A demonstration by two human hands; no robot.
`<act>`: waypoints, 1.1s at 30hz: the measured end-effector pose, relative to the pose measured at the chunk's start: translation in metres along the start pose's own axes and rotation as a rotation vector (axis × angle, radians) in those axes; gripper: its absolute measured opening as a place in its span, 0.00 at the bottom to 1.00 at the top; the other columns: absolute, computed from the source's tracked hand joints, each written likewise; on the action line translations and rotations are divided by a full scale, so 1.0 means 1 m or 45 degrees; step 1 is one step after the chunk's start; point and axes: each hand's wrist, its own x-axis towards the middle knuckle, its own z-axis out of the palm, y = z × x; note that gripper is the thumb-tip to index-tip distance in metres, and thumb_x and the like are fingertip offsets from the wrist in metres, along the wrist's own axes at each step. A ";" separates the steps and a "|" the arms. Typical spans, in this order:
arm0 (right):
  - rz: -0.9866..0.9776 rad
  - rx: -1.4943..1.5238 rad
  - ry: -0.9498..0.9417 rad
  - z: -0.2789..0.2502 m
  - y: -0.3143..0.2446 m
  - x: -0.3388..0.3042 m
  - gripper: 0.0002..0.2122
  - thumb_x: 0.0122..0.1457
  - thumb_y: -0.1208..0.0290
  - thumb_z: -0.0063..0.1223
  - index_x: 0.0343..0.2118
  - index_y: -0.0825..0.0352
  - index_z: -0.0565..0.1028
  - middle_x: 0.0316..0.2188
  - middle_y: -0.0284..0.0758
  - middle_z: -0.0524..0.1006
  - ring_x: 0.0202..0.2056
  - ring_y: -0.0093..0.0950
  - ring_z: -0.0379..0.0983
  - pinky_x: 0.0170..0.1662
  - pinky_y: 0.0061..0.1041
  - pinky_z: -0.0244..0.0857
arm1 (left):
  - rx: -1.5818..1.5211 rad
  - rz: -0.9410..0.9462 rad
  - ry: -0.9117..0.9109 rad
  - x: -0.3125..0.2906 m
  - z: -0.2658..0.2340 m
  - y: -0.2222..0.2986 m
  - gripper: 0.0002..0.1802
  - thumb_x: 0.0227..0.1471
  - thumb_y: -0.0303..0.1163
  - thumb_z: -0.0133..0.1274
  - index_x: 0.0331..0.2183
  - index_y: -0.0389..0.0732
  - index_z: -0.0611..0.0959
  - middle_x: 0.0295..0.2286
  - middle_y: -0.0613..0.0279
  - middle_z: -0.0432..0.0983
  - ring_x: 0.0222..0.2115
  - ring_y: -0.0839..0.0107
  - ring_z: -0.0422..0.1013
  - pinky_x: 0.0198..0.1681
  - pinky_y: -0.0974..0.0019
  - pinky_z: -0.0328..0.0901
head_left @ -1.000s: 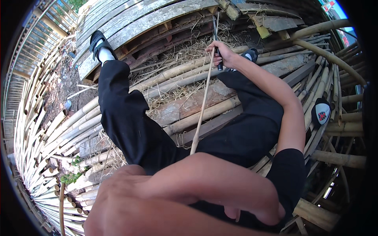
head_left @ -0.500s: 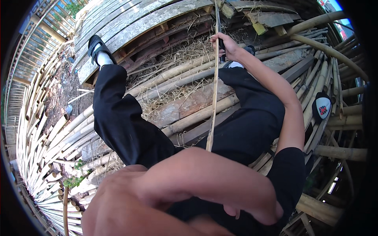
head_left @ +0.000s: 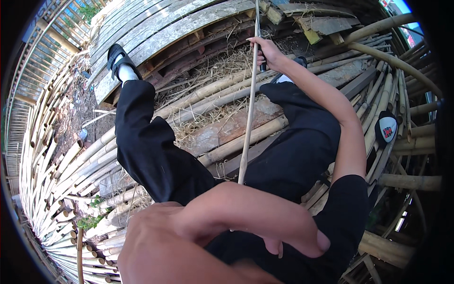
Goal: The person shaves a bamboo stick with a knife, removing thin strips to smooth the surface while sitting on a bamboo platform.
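Observation:
A long, thin bamboo strip [head_left: 249, 123] runs from the top of the view down between my legs. Its near end disappears behind my left hand [head_left: 222, 220], which is large and close, fingers curled round with the fingertips turned inward. Farther off, my right hand [head_left: 268, 53] is closed beside the strip, the thumb and a finger against it. A short black handle [head_left: 262, 65] sticks out below that fist. The working part of this black-handled tool blends with the strip above the hand, so its shape is unclear.
A slatted wooden platform [head_left: 156, 40] lies ahead, my sandalled left foot [head_left: 122, 61] against its edge. Bamboo poles [head_left: 222, 97] and dry shavings [head_left: 208, 118] cover the ground. Stacked bamboo [head_left: 52, 189] lies left. A cap [head_left: 387, 128] rests on poles at right.
The strip has turned, its near end shifting left. My right hand has moved slightly left, and the curled finger of my left hand sits a little lower on its right side.

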 end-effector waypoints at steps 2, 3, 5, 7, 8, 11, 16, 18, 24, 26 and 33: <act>-0.019 -0.012 -0.031 0.012 -0.005 0.001 0.12 0.58 0.60 0.50 0.25 0.62 0.65 0.12 0.23 0.54 0.12 0.16 0.49 0.15 0.18 0.47 | 0.294 0.051 -0.046 0.004 -0.010 -0.003 0.19 0.44 0.22 0.54 0.42 0.41 0.77 0.44 0.49 0.67 0.40 0.61 0.70 0.37 0.67 0.68; -0.039 -0.027 -0.055 0.018 -0.008 0.002 0.12 0.59 0.62 0.49 0.25 0.63 0.65 0.11 0.24 0.55 0.12 0.17 0.51 0.15 0.19 0.49 | 0.435 0.087 -0.069 0.006 -0.014 -0.003 0.19 0.44 0.22 0.54 0.42 0.40 0.77 0.44 0.49 0.67 0.40 0.61 0.70 0.36 0.67 0.68; -0.037 -0.038 -0.019 0.023 -0.010 0.003 0.12 0.59 0.61 0.49 0.25 0.64 0.65 0.11 0.24 0.56 0.11 0.17 0.51 0.15 0.19 0.49 | 0.601 0.129 -0.121 0.005 -0.023 -0.009 0.19 0.44 0.22 0.54 0.42 0.40 0.77 0.45 0.49 0.67 0.40 0.61 0.70 0.36 0.67 0.68; -0.078 -0.022 -0.083 0.030 -0.012 0.004 0.13 0.59 0.61 0.49 0.25 0.65 0.66 0.11 0.24 0.56 0.12 0.17 0.51 0.15 0.19 0.49 | 0.734 0.160 -0.144 0.004 -0.027 -0.008 0.20 0.44 0.22 0.54 0.43 0.40 0.77 0.45 0.49 0.67 0.40 0.61 0.70 0.36 0.67 0.68; -0.095 -0.043 -0.065 0.035 -0.013 0.005 0.13 0.59 0.61 0.50 0.25 0.65 0.66 0.11 0.24 0.56 0.12 0.17 0.52 0.15 0.19 0.49 | 0.831 0.174 -0.140 0.005 -0.030 -0.007 0.20 0.44 0.22 0.54 0.43 0.40 0.77 0.45 0.49 0.67 0.41 0.61 0.70 0.36 0.67 0.68; -0.143 -0.092 -0.094 0.044 -0.020 0.012 0.13 0.59 0.61 0.50 0.25 0.65 0.66 0.11 0.24 0.56 0.11 0.17 0.52 0.15 0.19 0.49 | 1.127 0.185 -0.091 0.012 -0.040 -0.010 0.20 0.44 0.21 0.53 0.43 0.40 0.77 0.45 0.49 0.67 0.41 0.61 0.70 0.36 0.68 0.67; -0.314 -0.247 -0.112 0.059 -0.034 0.016 0.17 0.59 0.61 0.51 0.20 0.64 0.63 0.11 0.25 0.56 0.11 0.17 0.54 0.15 0.20 0.51 | 1.145 -0.317 0.320 0.012 -0.057 -0.040 0.19 0.44 0.25 0.56 0.42 0.37 0.78 0.42 0.52 0.70 0.37 0.65 0.70 0.36 0.67 0.66; -0.414 -0.326 -0.163 0.067 -0.048 0.027 0.19 0.60 0.60 0.51 0.17 0.64 0.62 0.10 0.26 0.57 0.10 0.18 0.54 0.15 0.21 0.50 | 1.301 -0.599 0.232 0.007 -0.069 -0.052 0.20 0.46 0.31 0.59 0.43 0.36 0.77 0.39 0.50 0.72 0.33 0.61 0.71 0.37 0.64 0.66; -1.020 -1.056 -0.178 0.124 -0.100 0.036 0.19 0.60 0.56 0.48 0.20 0.68 0.67 0.11 0.31 0.64 0.14 0.23 0.62 0.20 0.26 0.57 | 1.599 -0.969 0.048 -0.040 -0.091 -0.121 0.39 0.52 0.40 0.56 0.57 0.27 0.60 0.43 0.40 0.71 0.36 0.53 0.74 0.39 0.58 0.68; -1.333 -1.404 -0.045 0.141 -0.111 0.032 0.19 0.57 0.56 0.46 0.22 0.71 0.70 0.14 0.39 0.70 0.20 0.35 0.71 0.28 0.33 0.64 | 1.441 -0.936 0.056 -0.049 -0.097 -0.139 0.35 0.53 0.39 0.54 0.53 0.24 0.63 0.39 0.35 0.73 0.36 0.42 0.72 0.39 0.54 0.68; -1.560 -2.139 -0.135 0.174 -0.087 -0.016 0.10 0.55 0.68 0.52 0.33 0.70 0.69 0.24 0.43 0.77 0.26 0.41 0.77 0.29 0.37 0.71 | 0.906 -1.066 0.167 -0.021 -0.089 -0.112 0.19 0.54 0.29 0.54 0.46 0.27 0.75 0.36 0.50 0.78 0.35 0.72 0.75 0.39 0.69 0.69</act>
